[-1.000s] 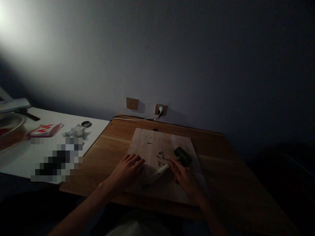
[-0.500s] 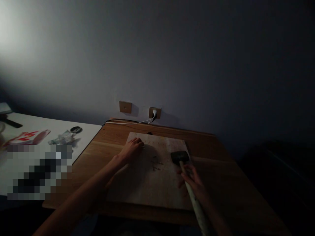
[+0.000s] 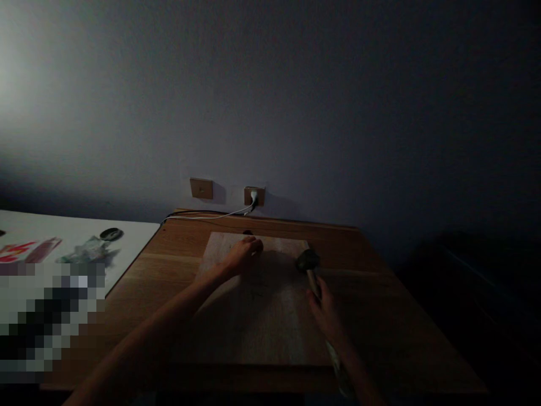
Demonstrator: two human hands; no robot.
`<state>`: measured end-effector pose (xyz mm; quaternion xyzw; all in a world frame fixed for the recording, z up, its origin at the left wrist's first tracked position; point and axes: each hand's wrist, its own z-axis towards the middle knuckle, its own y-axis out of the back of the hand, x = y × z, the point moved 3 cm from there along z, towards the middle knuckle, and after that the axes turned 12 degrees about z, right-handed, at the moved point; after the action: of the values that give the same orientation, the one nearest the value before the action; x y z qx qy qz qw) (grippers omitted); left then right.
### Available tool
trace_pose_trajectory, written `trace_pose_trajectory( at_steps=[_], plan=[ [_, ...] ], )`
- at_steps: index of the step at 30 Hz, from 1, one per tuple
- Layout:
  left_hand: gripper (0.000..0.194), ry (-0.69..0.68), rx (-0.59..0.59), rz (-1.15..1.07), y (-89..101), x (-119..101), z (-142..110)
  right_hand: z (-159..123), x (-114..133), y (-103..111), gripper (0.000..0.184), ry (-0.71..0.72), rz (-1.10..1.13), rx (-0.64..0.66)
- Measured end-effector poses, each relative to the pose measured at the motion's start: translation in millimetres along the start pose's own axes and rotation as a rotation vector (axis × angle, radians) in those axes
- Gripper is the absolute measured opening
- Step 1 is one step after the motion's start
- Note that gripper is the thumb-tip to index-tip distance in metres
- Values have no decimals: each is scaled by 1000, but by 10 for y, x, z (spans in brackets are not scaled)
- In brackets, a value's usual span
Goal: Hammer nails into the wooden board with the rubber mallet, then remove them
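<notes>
A dark-headed mallet with a pale handle is in my right hand, its fingers wrapped round the handle just below the head. The head hangs over the right side of a pale wooden board. Near the board's far edge, my left hand has its fingers pinched together close to the surface. Whatever those fingers hold, if anything, is too small and dark to make out. Several thin nail-like pieces lie on the board in shadow, barely visible.
The board lies on a brown wooden table against the wall. A white cable runs along the back to a socket. On a white table at left are a clear plastic bag, a red-and-white packet and a dark round object.
My left hand has moved right along the far part of the board. The mallet head has turned, and my right fingers have closed more firmly round the handle. The view has shifted slightly.
</notes>
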<state>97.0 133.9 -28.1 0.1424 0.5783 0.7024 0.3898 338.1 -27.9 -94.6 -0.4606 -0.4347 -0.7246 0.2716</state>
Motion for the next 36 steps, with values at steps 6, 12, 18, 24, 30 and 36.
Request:
trace_pose_trajectory(
  at_steps=[6,12,18,24,30,36],
  plan=[
    [21,-79,77,-42,-325,-341,619,-18,52,-6,60,-29,21,-35],
    [24,-147,152,20,-479,-521,842,-30,38,-17,62,-28,21,-38],
    [25,-185,187,108,-514,-581,866,-44,-26,-44,65,-114,-19,-33],
    [25,-240,196,165,-469,-607,892,-43,-37,-27,65,-109,-6,-40],
    [24,-247,175,181,-477,-619,885,-42,-12,-12,63,-107,-35,-13],
    [25,-249,164,167,-484,-629,888,-37,-31,-24,61,-90,-14,-36]
  ],
)
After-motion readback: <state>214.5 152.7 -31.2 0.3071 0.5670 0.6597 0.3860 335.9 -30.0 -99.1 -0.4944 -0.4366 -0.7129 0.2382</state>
